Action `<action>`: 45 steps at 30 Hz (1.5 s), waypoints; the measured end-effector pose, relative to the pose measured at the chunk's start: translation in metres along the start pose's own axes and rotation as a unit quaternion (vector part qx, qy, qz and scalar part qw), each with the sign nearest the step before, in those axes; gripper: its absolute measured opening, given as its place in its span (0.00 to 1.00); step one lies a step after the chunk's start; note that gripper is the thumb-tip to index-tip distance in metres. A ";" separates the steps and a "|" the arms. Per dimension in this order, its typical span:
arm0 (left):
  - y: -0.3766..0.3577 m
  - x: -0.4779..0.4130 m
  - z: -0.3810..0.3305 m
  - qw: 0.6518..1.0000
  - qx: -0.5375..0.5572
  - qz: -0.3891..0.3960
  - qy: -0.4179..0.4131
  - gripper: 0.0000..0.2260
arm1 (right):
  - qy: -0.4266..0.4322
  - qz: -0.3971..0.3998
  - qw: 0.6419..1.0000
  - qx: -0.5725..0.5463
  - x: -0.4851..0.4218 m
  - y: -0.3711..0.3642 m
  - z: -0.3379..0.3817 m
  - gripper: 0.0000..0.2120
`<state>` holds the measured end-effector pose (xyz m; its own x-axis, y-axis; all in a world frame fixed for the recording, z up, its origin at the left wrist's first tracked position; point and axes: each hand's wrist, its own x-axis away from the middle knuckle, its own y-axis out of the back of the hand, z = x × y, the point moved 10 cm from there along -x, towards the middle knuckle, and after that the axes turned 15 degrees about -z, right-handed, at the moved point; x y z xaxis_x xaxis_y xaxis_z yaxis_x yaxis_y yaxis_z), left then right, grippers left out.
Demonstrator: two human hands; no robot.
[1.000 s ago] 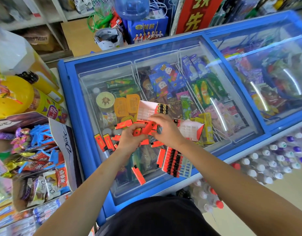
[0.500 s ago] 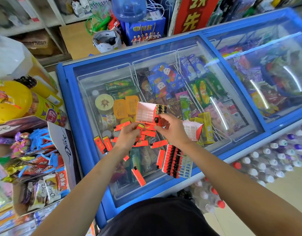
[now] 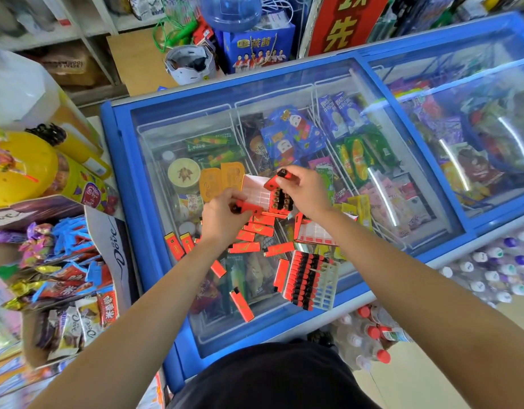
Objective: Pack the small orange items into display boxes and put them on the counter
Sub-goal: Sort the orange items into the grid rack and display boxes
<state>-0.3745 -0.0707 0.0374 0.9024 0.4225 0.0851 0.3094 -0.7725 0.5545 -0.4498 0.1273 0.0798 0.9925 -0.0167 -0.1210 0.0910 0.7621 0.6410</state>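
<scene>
Several small orange lighters [image 3: 256, 230] lie scattered on the glass lid of a blue freezer [image 3: 128, 160]. My right hand [image 3: 306, 191] pinches one orange lighter [image 3: 277, 178] over a white display box [image 3: 254, 190] that holds a few lighters at its right end. My left hand [image 3: 222, 216] grips another orange lighter [image 3: 249, 208] just left of that box. A second display box [image 3: 313, 231] lies under my right wrist. A third display box [image 3: 310, 280], mostly filled, sits near the freezer's front edge.
Candy boxes [image 3: 66, 261] and a yellow ball [image 3: 18, 166] crowd the counter at the left. Water bottles [image 3: 496, 273] stand on the floor at the right. Shelves, a helmet [image 3: 191, 64] and a blue carton [image 3: 259, 51] are behind the freezer.
My right hand has carried a lighter up from the pile to the far display box. My left hand moved up beside the box, holding another lighter.
</scene>
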 end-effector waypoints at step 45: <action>-0.128 0.056 -0.085 0.948 -0.086 0.126 -0.279 0.08 | -0.173 -0.108 0.977 -0.058 0.106 0.103 -0.130 0.11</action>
<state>-0.3889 0.0921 0.0412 0.9743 -0.1190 -0.1915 0.0526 -0.7059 0.7063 -0.3461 0.2882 0.0348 0.9213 -0.3876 0.0324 0.3111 0.7844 0.5365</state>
